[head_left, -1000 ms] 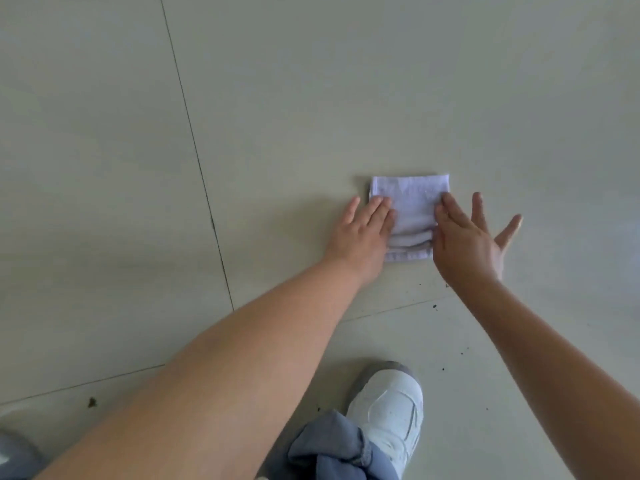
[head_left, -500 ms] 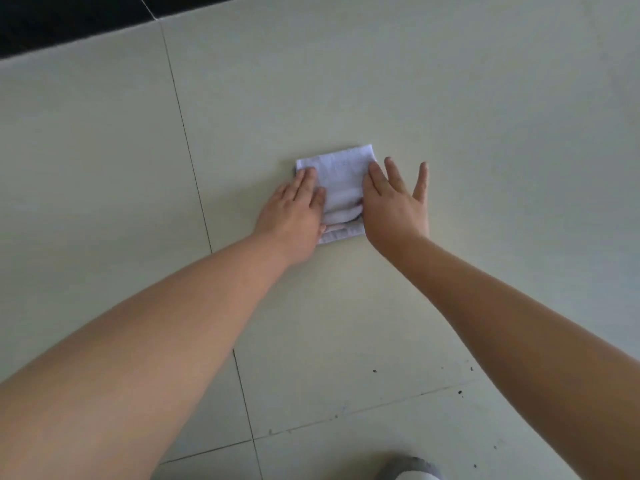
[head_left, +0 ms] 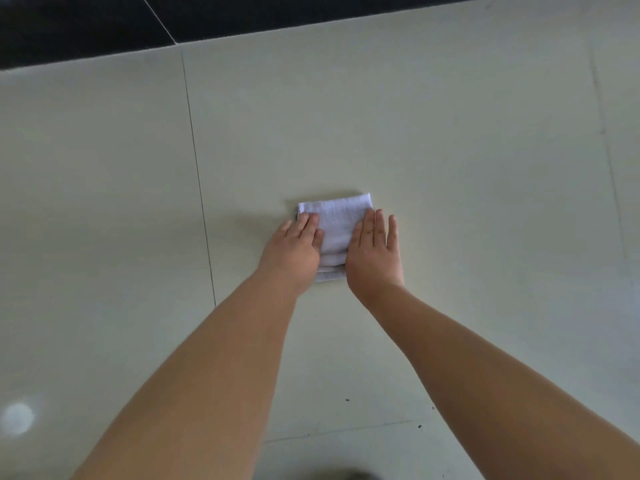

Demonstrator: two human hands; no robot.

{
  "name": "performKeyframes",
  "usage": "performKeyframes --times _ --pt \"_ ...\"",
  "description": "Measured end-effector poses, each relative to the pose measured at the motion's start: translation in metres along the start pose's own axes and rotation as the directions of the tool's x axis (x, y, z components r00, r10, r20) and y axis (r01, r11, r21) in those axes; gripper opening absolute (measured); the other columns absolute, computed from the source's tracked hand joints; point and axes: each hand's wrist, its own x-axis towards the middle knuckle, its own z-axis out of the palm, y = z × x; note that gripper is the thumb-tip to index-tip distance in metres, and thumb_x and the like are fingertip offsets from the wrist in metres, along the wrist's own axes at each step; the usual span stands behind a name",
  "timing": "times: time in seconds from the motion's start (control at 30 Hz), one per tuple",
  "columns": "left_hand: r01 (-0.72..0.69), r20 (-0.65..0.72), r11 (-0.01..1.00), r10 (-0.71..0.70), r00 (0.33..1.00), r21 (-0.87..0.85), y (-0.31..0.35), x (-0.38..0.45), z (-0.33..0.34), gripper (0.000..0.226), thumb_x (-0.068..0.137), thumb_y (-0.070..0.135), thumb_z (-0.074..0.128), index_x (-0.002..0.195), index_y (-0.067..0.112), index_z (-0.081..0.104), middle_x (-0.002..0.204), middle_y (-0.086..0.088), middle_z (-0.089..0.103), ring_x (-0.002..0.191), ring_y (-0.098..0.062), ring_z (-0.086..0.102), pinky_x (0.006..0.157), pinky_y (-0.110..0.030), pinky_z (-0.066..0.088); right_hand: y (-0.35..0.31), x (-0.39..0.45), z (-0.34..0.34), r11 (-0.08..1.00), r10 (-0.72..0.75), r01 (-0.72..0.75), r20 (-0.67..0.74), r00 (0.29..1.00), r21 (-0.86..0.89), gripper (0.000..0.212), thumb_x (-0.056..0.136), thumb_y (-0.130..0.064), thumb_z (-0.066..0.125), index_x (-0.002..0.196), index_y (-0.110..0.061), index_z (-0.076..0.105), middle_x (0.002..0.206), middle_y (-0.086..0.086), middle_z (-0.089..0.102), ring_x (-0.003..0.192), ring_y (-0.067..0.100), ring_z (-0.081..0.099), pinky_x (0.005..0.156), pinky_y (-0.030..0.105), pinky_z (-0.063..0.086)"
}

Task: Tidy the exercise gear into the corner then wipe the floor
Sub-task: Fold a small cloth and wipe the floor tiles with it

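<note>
A folded white cloth (head_left: 337,225) lies flat on the pale tiled floor (head_left: 467,161). My left hand (head_left: 294,249) presses on its left side with straight fingers. My right hand (head_left: 375,251) presses on its right side, fingers flat and together, partly over the floor. Both arms are stretched forward. No exercise gear is in view.
A black tiled strip (head_left: 86,26) runs along the far edge of the floor at the top. A dark grout line (head_left: 199,188) runs left of the cloth. Small dark specks (head_left: 347,399) lie on the floor near me.
Both hands have pushed the cloth forward across the floor, away from me. The black strip has come into view and my shoe has dropped out at the bottom.
</note>
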Motion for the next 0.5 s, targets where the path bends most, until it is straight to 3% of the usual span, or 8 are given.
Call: performKeyframes --times 0.5 --pt "-0.048 -0.066 0.995 0.054 0.996 0.092 -0.009 0.004 0.0 0.054 0.102 0.019 0.024 0.151 0.005 0.006 0.16 -0.013 -0.004 0.149 -0.024 -0.001 0.12 -0.034 -0.001 0.012 0.004 -0.006 0.99 -0.04 0.034 -0.037 0.999 -0.135 0.057 0.101 -0.018 0.02 0.146 0.005 -0.006 0.156 0.022 -0.008 0.146 0.035 -0.011 0.113 0.054 -0.012"
